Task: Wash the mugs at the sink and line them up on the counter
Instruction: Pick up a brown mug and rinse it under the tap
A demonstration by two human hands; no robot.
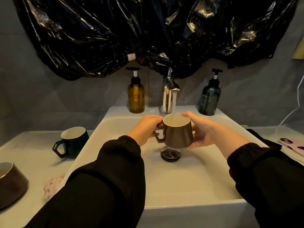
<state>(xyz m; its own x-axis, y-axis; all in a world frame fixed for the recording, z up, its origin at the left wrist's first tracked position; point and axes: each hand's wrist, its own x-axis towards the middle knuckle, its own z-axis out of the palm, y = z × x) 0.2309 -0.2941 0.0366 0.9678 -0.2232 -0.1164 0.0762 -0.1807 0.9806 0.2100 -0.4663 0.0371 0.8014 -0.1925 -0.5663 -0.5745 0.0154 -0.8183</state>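
**A:** Which step is this?

**B:** Rinsing, I'd say. The glossy brown ceramic mug [178,135] with the cream inside is held upright over the white rectangular sink [181,207]. It sits right under the chrome tap [167,97], and the stream of water [173,104] runs straight into its mouth.

**A:** And the hands?

**B:** Both grip it. The left hand [144,129] has its fingers curled at the angular handle. The right hand [209,132] wraps the opposite side of the mug, fingers curled round it from rim to base.

**A:** The other mugs?

**B:** A dark green ceramic mug [74,142] stands on the pale counter [29,155] left of the sink, just beside its edge. A second brown mug [11,183] sits at the left border, partly cut off. Whether either is washed I cannot tell.

**A:** What does the next move call for?

**B:** Probably tipping the water out over the round dark drain plug [171,154] directly below, then carrying the mug left. It likely handles slippery, so a firm hold on the handle matters, and it should go down in line with the other two, clear of the sink's edge
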